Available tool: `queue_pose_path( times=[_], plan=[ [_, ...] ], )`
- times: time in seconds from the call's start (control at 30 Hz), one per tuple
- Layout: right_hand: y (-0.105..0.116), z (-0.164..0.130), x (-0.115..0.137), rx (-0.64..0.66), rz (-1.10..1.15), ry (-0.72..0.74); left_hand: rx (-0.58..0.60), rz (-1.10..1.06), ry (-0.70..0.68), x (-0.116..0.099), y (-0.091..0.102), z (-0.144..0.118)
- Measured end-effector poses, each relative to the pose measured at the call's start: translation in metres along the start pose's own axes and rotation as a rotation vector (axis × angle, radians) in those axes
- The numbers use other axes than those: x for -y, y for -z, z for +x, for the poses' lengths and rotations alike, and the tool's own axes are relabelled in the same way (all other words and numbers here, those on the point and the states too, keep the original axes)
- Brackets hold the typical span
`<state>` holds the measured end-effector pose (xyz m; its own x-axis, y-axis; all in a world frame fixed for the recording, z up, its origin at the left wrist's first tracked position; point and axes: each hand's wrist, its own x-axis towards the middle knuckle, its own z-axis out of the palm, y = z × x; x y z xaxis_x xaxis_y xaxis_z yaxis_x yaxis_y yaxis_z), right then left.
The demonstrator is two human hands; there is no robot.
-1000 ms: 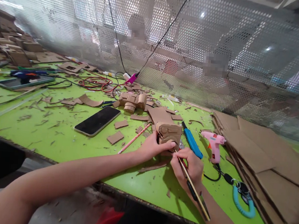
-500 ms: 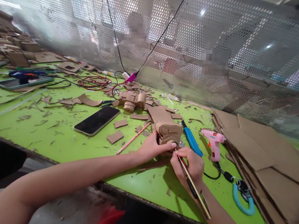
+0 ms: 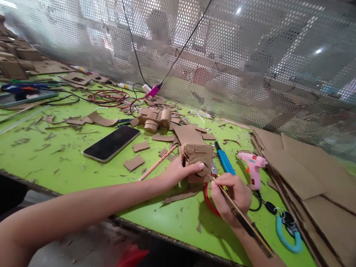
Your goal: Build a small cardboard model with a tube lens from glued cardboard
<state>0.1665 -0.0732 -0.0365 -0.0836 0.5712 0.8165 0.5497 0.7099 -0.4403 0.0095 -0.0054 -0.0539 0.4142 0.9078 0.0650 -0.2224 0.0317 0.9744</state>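
My left hand (image 3: 181, 172) is closed around a small cardboard camera model (image 3: 198, 153), its thumb pressed on the front by the round lens part. The model stands raised just over the green table, turned towards me. In my right hand (image 3: 233, 196) is a slim gold craft knife (image 3: 252, 228), gripped like a pen. Its thin tip points at the model's lower right edge; whether it touches, I cannot tell. Beneath the right hand, a red loop handle (image 3: 208, 200) shows in part. A second cardboard camera model (image 3: 154, 118) sits farther back.
A pink glue gun (image 3: 253, 168), a blue-handled tool (image 3: 224, 158) and stacked cardboard sheets (image 3: 328, 177) lie to the right. On the left are a phone (image 3: 111, 143) and a striped pencil (image 3: 159, 162). Cardboard scraps litter the green table (image 3: 76, 174). A perforated screen (image 3: 198, 51) stands behind.
My right hand has drawn the knife right and away from the model, showing more of the red loop handle. My left hand has tilted the model, so its front looks different.
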Motion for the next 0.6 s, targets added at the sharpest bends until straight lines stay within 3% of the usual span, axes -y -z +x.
queue_pose_path(
  times=[0.27, 0.47, 0.6],
  plan=[
    [-0.0045, 0.0017, 0.0023, 0.046, -0.158, 0.052, 0.023, -0.022, 0.012, -0.0014, 0.0000, -0.0003],
    [-0.0033, 0.0012, -0.0035, 0.101, -0.240, 0.245, 0.016, 0.025, 0.010, -0.0014, -0.0017, -0.0014],
    [-0.0037, 0.0030, -0.0027, 0.129, -0.284, 0.287, 0.000, 0.068, 0.011, -0.0044, -0.0036, -0.0033]
  ],
)
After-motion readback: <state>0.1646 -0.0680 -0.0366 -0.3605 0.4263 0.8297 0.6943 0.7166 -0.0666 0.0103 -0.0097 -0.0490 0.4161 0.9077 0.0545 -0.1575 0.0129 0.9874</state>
